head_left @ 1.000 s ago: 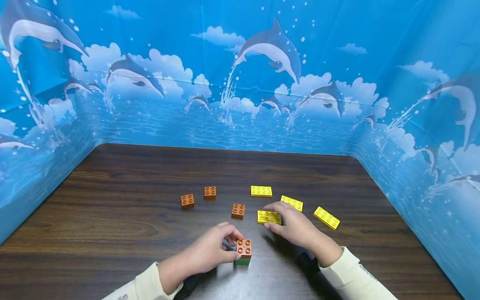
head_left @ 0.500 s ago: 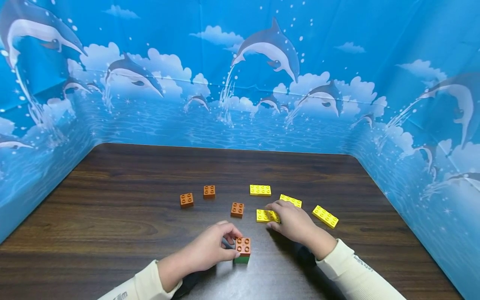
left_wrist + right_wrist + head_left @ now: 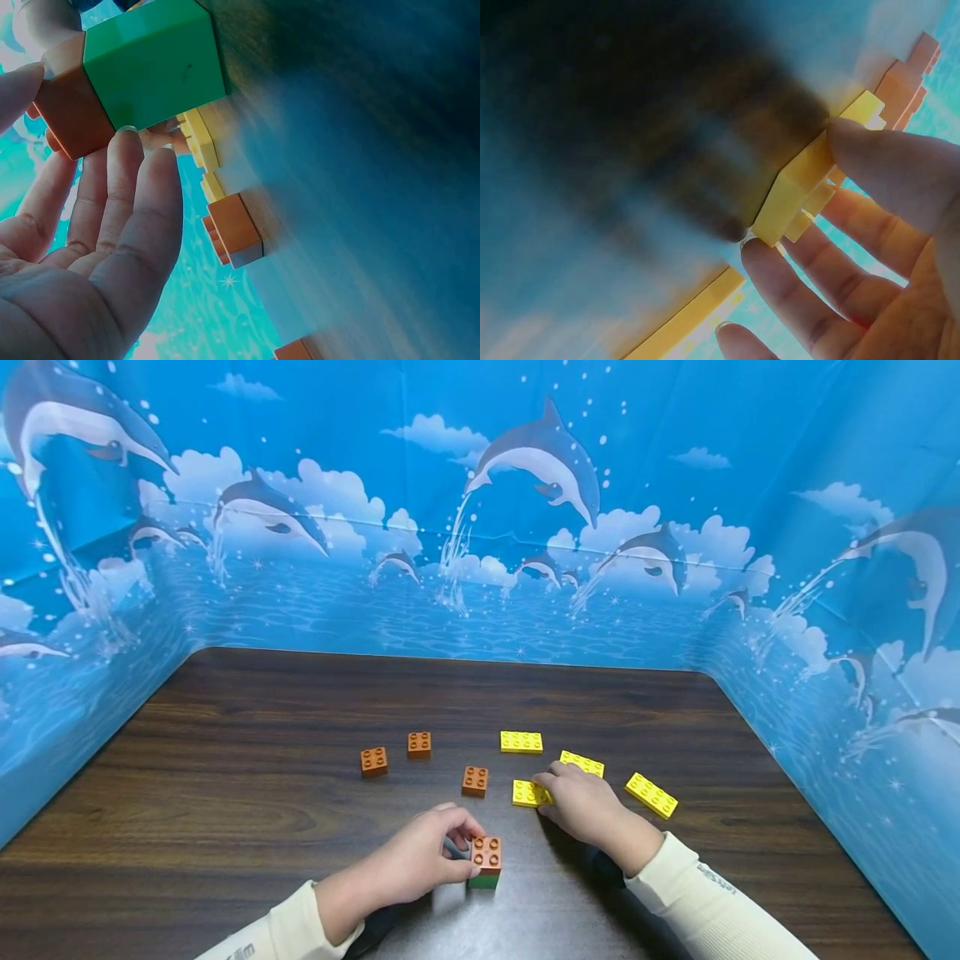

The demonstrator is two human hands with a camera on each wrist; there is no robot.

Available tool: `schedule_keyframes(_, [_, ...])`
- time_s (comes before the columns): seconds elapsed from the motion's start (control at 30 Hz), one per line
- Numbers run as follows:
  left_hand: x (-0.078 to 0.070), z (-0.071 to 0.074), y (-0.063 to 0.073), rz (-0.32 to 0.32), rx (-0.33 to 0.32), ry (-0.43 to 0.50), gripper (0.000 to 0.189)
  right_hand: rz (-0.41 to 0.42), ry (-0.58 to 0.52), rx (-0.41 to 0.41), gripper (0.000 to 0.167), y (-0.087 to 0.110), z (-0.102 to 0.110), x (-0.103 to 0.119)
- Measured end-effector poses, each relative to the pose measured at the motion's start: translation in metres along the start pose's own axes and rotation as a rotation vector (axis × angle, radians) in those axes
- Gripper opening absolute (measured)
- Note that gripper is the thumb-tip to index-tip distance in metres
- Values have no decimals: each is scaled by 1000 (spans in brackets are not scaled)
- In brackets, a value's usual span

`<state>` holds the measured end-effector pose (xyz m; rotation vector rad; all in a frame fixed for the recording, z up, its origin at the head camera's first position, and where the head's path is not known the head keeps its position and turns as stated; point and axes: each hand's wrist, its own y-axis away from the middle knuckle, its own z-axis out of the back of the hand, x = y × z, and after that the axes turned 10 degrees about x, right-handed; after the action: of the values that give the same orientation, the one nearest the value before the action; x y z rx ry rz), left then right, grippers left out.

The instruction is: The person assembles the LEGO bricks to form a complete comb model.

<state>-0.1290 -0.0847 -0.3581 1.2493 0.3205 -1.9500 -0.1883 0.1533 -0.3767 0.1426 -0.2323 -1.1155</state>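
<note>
My left hand (image 3: pixel 423 856) holds an orange toy building brick (image 3: pixel 487 853) between thumb and fingers. That brick sits studs up on a green brick (image 3: pixel 157 67), as one small stack standing on the table. My right hand (image 3: pixel 588 806) pinches a flat yellow brick (image 3: pixel 527 793), its thumb (image 3: pixel 862 142) along one side and a fingertip at the opposite edge. In the head view the fingers hide the right end of this yellow brick.
Three loose orange bricks (image 3: pixel 475 781) lie beyond the left hand. Further yellow bricks (image 3: pixel 521 742) lie behind the right hand, with another (image 3: pixel 652 795) to its right. A blue dolphin-print curtain (image 3: pixel 480 618) borders the dark wooden table (image 3: pixel 262 760) at the back and sides.
My right hand has shifted slightly and its fingers have drawn in around the near yellow brick, covering its right end. The left hand and its stack have stayed in place.
</note>
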Motion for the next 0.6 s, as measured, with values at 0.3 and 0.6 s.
schedule_keyframes(0.3, [1, -1, -1, -13, -8, -5, 25, 27, 4, -19, 37, 1, 2, 0])
schedule_keyframes(0.6, [3, 0, -1, -13, -2, 2, 26, 49, -28, -63, 37, 7, 2, 6])
